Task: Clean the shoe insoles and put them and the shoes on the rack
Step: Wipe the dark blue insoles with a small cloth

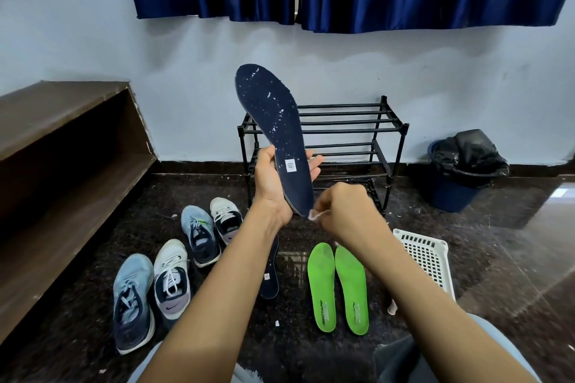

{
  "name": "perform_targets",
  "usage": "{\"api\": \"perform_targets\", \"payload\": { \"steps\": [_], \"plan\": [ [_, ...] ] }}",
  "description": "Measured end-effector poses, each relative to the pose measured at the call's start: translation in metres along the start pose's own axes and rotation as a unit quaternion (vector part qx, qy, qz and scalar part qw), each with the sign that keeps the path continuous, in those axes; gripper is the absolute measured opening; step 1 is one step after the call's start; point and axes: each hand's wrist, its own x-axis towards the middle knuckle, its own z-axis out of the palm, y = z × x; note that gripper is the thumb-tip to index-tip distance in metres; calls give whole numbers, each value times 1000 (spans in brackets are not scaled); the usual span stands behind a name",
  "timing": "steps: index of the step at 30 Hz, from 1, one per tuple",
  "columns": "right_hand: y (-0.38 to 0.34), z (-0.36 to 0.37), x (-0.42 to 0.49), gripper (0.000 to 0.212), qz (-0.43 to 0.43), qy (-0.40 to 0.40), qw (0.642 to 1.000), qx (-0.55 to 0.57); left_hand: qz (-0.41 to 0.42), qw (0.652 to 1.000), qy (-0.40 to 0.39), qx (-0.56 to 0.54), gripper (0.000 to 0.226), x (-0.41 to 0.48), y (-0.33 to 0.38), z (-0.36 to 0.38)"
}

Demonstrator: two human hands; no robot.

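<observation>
My left hand point(273, 183) holds a dark navy insole point(273, 121) upright by its heel half; white flecks dot its surface. My right hand point(345, 208) is closed on a small white scrap point(312, 214) at the insole's heel tip. A second navy insole point(270, 277) lies on the floor, partly hidden by my left forearm. Two green insoles point(337, 286) lie side by side on the floor. The black rack point(351, 134) stands against the wall behind the held insole, with nothing on its bars.
Several sneakers point(161, 283) sit on the dark floor at left. A white plastic basket point(426, 255) lies at right. A blue bin with a black liner point(463, 171) stands right of the rack. A brown wooden shelf point(62, 146) runs along the left wall.
</observation>
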Motion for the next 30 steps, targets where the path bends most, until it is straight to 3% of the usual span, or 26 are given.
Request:
{"api": "perform_targets", "payload": {
  "steps": [3,6,8,10,15,18,21,24,26,28,30],
  "plan": [
    [5,-13,2,10,-20,135,990,-36,12,1000,-9,2,40,1,2,1],
    [0,-14,6,14,-141,235,961,34,-5,999,-41,13,42,-2,0,4],
    [-1,-5,10,15,-212,204,955,33,-19,999,-49,15,45,-4,-1,7],
    [-1,3,12,18,-220,148,964,12,-17,999,-43,5,45,-3,-2,6],
    [-2,3,6,26,-124,66,988,-70,-10,999,-30,-15,45,0,1,1],
    [1,-2,-1,14,-53,5,993,-105,5,999,-27,-30,44,2,6,-1],
    [4,-16,0,8,-26,45,998,30,20,998,-31,-42,45,4,11,-5],
    [9,-23,7,12,2,104,973,208,23,998,-29,-46,44,4,10,-5],
    [10,-23,10,18,22,87,933,348,14,998,-31,-45,43,3,9,-4],
    [8,-22,10,28,38,36,869,491,2,998,-38,-51,44,2,8,-1],
    [5,-22,9,33,46,-9,832,553,-2,997,-47,-54,45,0,8,1]
  ]
}}
